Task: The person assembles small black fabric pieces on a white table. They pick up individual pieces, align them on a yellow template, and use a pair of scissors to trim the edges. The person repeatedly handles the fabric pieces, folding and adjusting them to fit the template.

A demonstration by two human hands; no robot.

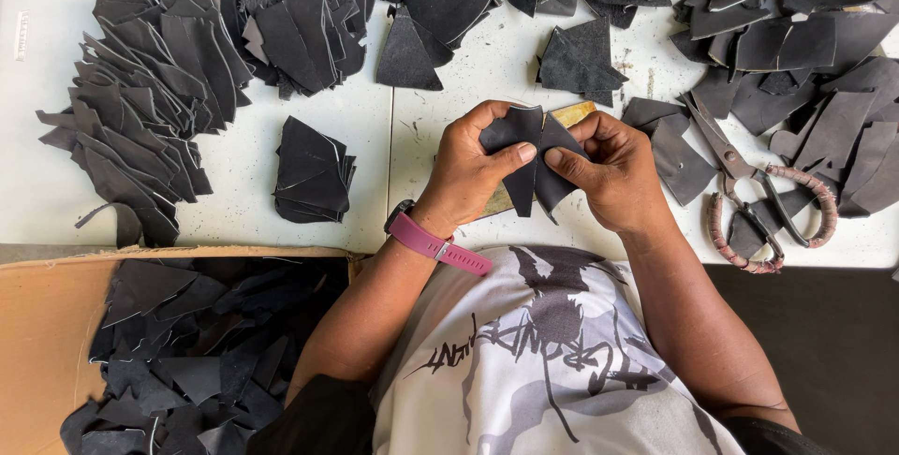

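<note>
Just left of the scissors (pixel 763 207), both hands, left hand (pixel 468 169) and right hand (pixel 613 174), pinched shut on a dark leather piece (pixel 532 160), apparently mid-sorting, with careful alignment seemingly needed next.

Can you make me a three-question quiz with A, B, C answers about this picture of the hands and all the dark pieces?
1. Where do the scissors lie?
A. In the cardboard box
B. On the table to the right of the hands
C. On the person's lap

2. What colour is the watch strap?
A. Pink
B. Green
C. Yellow

3. What are the two hands doing?
A. Resting flat on the table
B. Cutting with the scissors
C. Holding dark leather pieces between them

Answers:
1 B: the scissors rest on the white table, apart from the hands.
2 A: a pink strap circles the left wrist.
3 C: the left hand and right hand pinch the leather pieces with thumbs on top.
</note>
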